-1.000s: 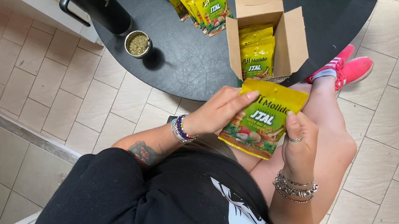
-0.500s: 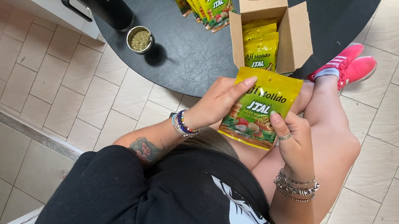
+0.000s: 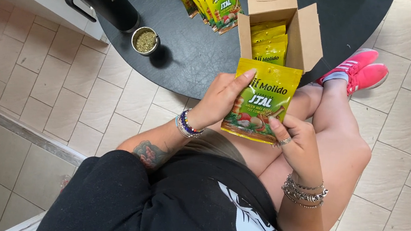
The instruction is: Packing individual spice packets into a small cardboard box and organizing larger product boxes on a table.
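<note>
Head view: both hands (image 3: 223, 99) (image 3: 297, 143) hold one packet (image 3: 263, 99).

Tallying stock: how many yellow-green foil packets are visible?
About 8, more may be hidden: 1 yellow-green foil packet held by left hand and right hand; 3 upright in the open cardboard box; roughly 4 fanned on the round black table.

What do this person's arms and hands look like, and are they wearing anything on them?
Both arms are bare below short black sleeves. The left hand has a stack of beaded bracelets at the wrist, in blue, white and other colours, and a dark tattoo on the forearm. The right hand wears a ring and several thin silver chain bracelets.
</note>
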